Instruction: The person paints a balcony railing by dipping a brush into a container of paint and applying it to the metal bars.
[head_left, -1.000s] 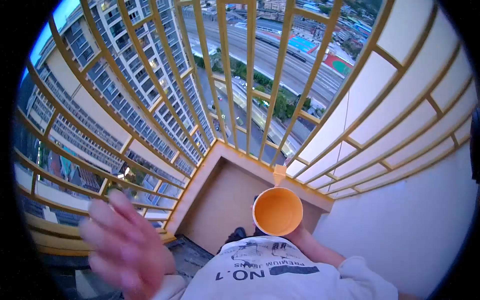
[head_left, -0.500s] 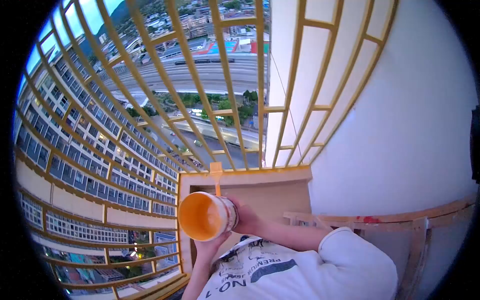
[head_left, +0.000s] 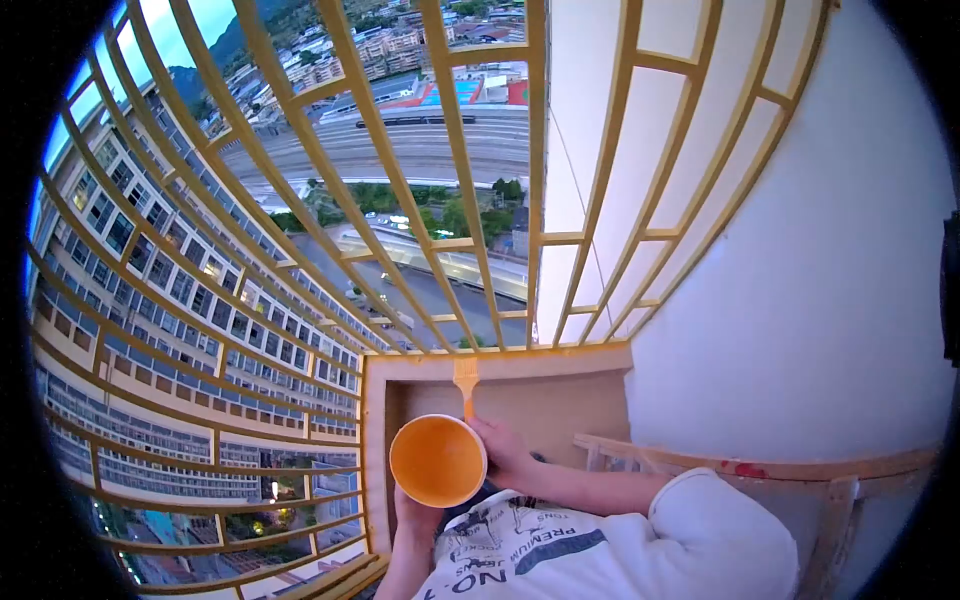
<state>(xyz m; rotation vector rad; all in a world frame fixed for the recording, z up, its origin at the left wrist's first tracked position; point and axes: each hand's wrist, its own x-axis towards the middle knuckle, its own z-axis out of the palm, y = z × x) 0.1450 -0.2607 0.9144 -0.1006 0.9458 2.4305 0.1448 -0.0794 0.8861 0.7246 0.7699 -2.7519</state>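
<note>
A round cup [head_left: 438,461] with orange-yellow paint coating its inside is held in front of my shirt, its mouth facing up. My left hand [head_left: 416,512] is closed round the cup's lower left side, its fingers partly hidden beneath it. Right of the cup, my right hand [head_left: 500,447] is closed on the handle of an orange paintbrush [head_left: 466,376]. The brush's bristles point away from me, close to the ledge at the foot of the railing. Whether my right hand also touches the cup is hard to tell.
A yellow barred railing [head_left: 536,200] rises ahead and along the left, above a pale ledge [head_left: 376,430]. On the right stands a white wall [head_left: 780,300], with a wooden frame [head_left: 800,468] low beside it. Buildings and a road lie beyond the bars.
My left hand, raised and apart at first, has come to the cup. The view has swung right, and the cup has since tipped more upright.
</note>
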